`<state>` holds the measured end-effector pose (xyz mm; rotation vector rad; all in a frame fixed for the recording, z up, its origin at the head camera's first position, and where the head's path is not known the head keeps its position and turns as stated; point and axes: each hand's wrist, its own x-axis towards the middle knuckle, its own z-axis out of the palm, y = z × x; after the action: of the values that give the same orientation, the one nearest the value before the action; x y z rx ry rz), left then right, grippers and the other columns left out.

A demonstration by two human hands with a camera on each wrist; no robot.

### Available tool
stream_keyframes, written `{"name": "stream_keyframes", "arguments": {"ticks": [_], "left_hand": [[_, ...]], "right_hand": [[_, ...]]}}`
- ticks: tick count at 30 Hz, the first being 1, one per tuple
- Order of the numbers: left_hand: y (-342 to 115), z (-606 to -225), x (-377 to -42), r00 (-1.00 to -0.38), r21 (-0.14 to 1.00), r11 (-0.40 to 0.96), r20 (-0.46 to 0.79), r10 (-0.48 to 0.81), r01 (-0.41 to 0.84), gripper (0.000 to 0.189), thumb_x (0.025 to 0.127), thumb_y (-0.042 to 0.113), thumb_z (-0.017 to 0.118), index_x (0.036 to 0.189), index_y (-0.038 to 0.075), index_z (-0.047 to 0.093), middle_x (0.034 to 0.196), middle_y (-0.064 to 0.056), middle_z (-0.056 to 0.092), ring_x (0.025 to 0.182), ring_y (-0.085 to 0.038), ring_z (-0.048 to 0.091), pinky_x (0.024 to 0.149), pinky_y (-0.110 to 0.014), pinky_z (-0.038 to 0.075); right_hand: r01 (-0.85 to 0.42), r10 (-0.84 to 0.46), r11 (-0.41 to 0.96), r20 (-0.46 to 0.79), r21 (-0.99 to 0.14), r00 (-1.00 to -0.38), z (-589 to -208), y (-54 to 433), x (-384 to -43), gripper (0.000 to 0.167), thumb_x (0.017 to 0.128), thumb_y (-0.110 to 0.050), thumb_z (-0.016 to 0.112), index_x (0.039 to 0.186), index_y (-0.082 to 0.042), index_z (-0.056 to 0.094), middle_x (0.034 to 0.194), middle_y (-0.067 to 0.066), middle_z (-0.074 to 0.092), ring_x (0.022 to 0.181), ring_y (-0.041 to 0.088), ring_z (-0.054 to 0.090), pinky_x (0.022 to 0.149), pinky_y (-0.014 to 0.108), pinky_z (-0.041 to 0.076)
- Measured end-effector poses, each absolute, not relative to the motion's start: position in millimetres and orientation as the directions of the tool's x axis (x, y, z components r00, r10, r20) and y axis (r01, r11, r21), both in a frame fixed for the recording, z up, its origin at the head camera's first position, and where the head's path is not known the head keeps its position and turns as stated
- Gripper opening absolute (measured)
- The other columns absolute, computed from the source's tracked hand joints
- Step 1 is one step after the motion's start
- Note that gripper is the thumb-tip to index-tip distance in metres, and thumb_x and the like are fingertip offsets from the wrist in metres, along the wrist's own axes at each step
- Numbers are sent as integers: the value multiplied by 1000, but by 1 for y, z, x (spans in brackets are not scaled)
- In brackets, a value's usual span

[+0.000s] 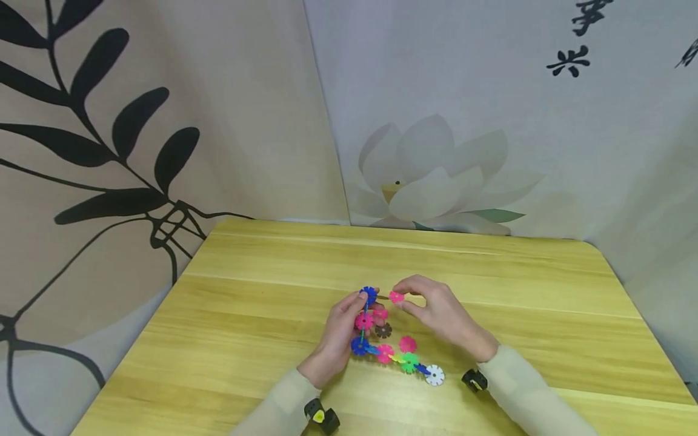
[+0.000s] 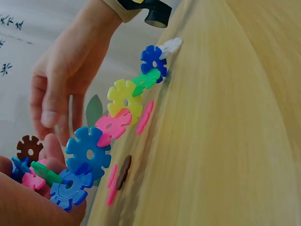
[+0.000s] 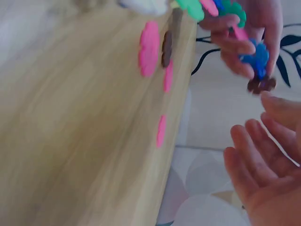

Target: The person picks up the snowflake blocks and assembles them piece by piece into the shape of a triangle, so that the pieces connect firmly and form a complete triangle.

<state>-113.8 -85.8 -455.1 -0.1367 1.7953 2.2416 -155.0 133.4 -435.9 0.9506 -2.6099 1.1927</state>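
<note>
A chain of notched, flower-shaped plastic discs (image 2: 89,153) hangs from my left hand (image 1: 339,330), which grips its upper part between thumb and fingers. Blue, pink, yellow and green discs are joined in it, and a white disc (image 1: 434,375) ends the chain low on the right. At the held end, a brown disc (image 3: 261,85) sticks out from a blue disc (image 3: 256,59). My right hand (image 1: 438,306) is just beside that brown disc, thumb and fingers apart with nothing between them. A pink disc (image 1: 396,297) behind its fingertips lies on the table in the right wrist view.
On the wooden table (image 1: 245,315) lie another pink disc (image 1: 408,344), a brown disc (image 1: 383,330) and a further pink disc (image 1: 380,313) near the chain. Black bands with small devices sit at both wrists. A printed cloth backdrop (image 1: 262,121) stands behind the table's far edge.
</note>
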Motion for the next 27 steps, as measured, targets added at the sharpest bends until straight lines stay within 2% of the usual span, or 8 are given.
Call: {"name": "stream_keyframes", "arguments": {"ticks": [5,11,16,20,27], "left_hand": [[-89,-455,-113,-964,953,-178,-220,152,-246,50,109,39,52,141,2,59,125,-17,70,101,-22,74,89,-36,55],[-90,-455,-111,-966,953,-185,-215,147,-240,47,109,37,53,137,1,62,130,-18,68,106,-25,74,99,-44,54],[-89,-455,-109,-967,950,-199,-216,133,-239,44,107,34,56,136,2,63,130,-18,69,105,-25,73,96,-43,55],[-88,-456,-109,-969,952,-200,-212,125,-233,47,103,34,65,136,1,63,124,-17,72,106,-28,73,96,-41,53],[-88,-456,-108,-973,960,-177,-200,119,-219,45,98,33,73,131,3,67,112,-16,75,108,-32,71,92,-37,53]], "right_hand": [[-516,-511,533,230,-671,-828,-443,140,-170,25,95,-15,76,118,-5,74,117,6,74,109,27,70,95,49,57],[-458,-530,611,96,-646,-843,-453,138,-184,28,96,-14,74,123,-5,73,121,7,72,113,28,68,98,47,55],[-482,-560,654,55,-584,-827,-457,132,-193,33,95,-13,75,127,-3,71,120,8,71,112,26,67,99,46,54],[-488,-562,693,26,-531,-827,-460,128,-197,36,93,-15,78,126,-2,71,117,8,69,105,23,66,95,43,56],[-472,-535,733,13,-490,-845,-461,124,-199,27,88,-14,83,111,-3,73,104,3,64,93,17,59,87,37,55]]}}
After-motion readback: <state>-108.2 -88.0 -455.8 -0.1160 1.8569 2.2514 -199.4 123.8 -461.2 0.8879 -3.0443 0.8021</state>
